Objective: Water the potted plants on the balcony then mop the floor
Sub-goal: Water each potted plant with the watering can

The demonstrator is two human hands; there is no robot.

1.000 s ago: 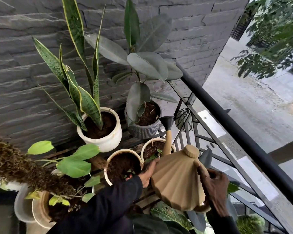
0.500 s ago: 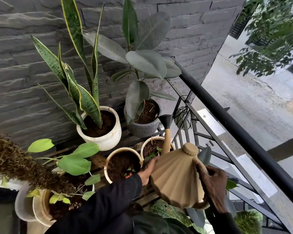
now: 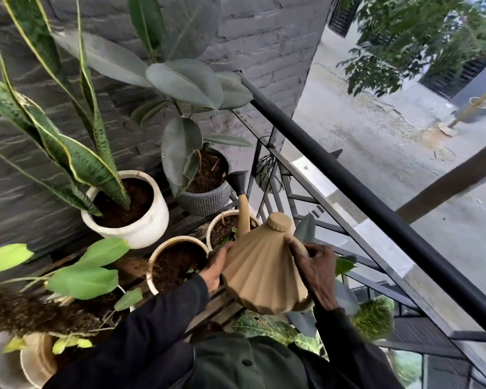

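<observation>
I hold a tan ribbed watering can (image 3: 260, 272) with both hands. My left hand (image 3: 215, 269) presses against its left side and my right hand (image 3: 317, 269) grips its handle side on the right. Its black spout head (image 3: 238, 181) points up toward the grey ribbed pot (image 3: 201, 203) holding a rubber plant. A white pot (image 3: 141, 220) with a snake plant stands to the left. Two cream pots sit below the spout, one small (image 3: 216, 221) and one larger (image 3: 157, 255). No water is visibly flowing.
A black balcony railing (image 3: 376, 209) runs diagonally on the right, with a street below it. A grey brick wall (image 3: 250, 32) backs the plants. More pots (image 3: 31, 360) and leafy plants crowd the lower left, and a variegated plant (image 3: 270, 329) sits under the can.
The watering can has tipped slightly forward with the spout staying near the grey pot. My view has shifted a little closer and to the right. Both hands keep their hold.
</observation>
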